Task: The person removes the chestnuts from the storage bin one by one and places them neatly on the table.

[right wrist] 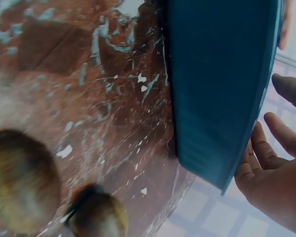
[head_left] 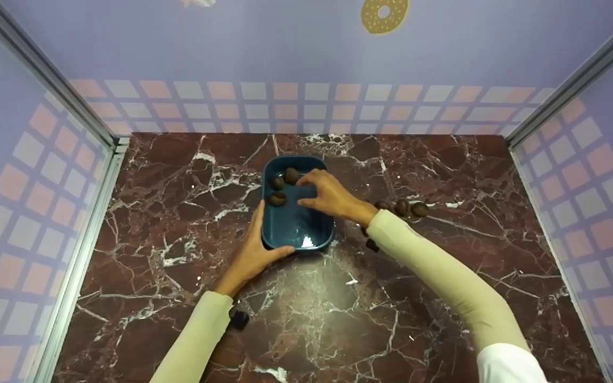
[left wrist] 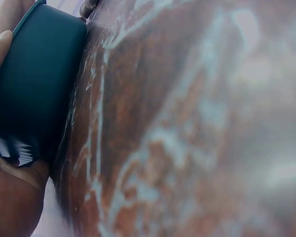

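Observation:
A deep rectangular dark blue container (head_left: pixel 298 223) sits mid-table. My left hand (head_left: pixel 256 247) holds its near left corner, fingers along the left side and thumb on the near rim. In the left wrist view its thumb and fingertips frame the container wall (left wrist: pixel 39 79). Three brown chestnuts (head_left: pixel 278 199) lie inside along the left and far part. Over the container's right side reaches my right hand (head_left: pixel 333 197), thumb and fingers apart with nothing between them, fingertips close to the far chestnut (head_left: pixel 291 175). In the right wrist view, the spread fingers stand beyond the container's rim.
Several more chestnuts (head_left: pixel 402 207) lie in a row to the container's right, beside my right wrist; two chestnuts (right wrist: pixel 99 217) show large in the right wrist view. The red-brown marbled table (head_left: pixel 168 319) is bounded by patterned walls (head_left: pixel 306 106) at the back and both sides.

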Tool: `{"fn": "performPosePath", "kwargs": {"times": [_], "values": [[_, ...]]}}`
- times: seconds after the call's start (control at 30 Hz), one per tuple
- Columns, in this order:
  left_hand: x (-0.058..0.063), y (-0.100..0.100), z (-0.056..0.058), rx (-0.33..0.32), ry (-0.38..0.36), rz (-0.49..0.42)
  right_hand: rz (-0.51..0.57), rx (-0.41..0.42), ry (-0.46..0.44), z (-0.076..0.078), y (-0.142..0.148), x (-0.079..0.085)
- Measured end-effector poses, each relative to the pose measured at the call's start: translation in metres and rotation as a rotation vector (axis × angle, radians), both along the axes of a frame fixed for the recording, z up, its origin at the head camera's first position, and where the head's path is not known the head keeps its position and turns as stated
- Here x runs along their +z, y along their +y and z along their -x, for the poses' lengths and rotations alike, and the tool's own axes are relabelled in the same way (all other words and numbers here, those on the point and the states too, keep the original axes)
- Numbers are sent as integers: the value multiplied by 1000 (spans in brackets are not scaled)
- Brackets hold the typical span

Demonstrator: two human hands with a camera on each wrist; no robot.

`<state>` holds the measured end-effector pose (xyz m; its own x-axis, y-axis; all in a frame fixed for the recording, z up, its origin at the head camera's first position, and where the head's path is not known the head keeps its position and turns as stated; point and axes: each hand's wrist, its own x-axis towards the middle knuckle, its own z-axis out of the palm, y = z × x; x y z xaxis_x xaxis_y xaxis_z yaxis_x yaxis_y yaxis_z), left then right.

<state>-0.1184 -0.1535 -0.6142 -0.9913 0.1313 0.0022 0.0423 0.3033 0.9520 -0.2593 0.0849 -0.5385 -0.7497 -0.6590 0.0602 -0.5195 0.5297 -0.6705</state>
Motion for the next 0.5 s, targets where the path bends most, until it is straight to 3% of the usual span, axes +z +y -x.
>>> {"fn": "performPosePath", "kwargs": {"times": [0.5], "values": [[1,0,0,-1,15,-8,-126,33,-2,14,-40,-14]]}}
